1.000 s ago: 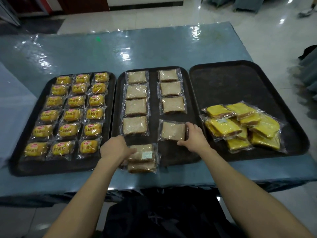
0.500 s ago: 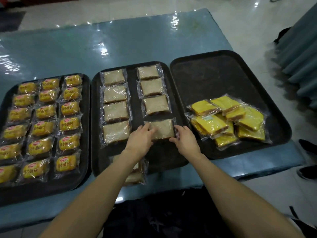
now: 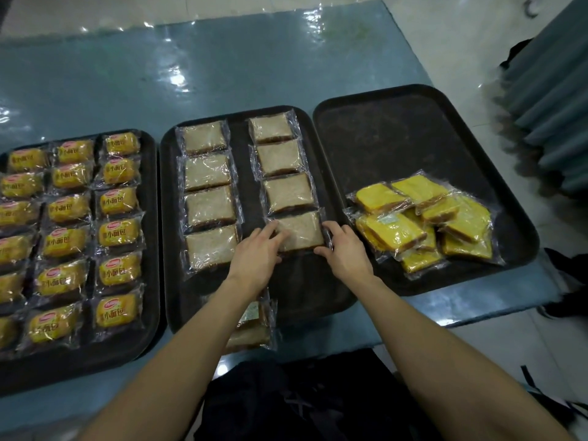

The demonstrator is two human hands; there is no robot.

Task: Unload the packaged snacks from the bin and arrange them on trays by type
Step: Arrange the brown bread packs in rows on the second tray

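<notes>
Three dark trays lie side by side on a blue-covered table. On the middle tray (image 3: 302, 281) brown bread packets lie in two columns. Both my hands are at the nearest packet (image 3: 302, 230) of the right column. My left hand (image 3: 257, 249) rests its fingers on the packet's left edge. My right hand (image 3: 343, 249) grips its right edge between fingers and thumb. More brown packets (image 3: 253, 326) are stacked at the tray's front rim, partly hidden under my left forearm. I see no bin.
The left tray (image 3: 156, 249) holds rows of small yellow-labelled bread packets (image 3: 117, 233). The right tray (image 3: 397, 138) carries a loose pile of yellow cake packets (image 3: 423, 218) at its near end. Grey fabric (image 3: 547, 106) hangs at the right, beyond the table (image 3: 222, 65).
My right hand slid the brown packet up against the right column. My left hand left the stack at the tray's front and came onto the packet's left edge.
</notes>
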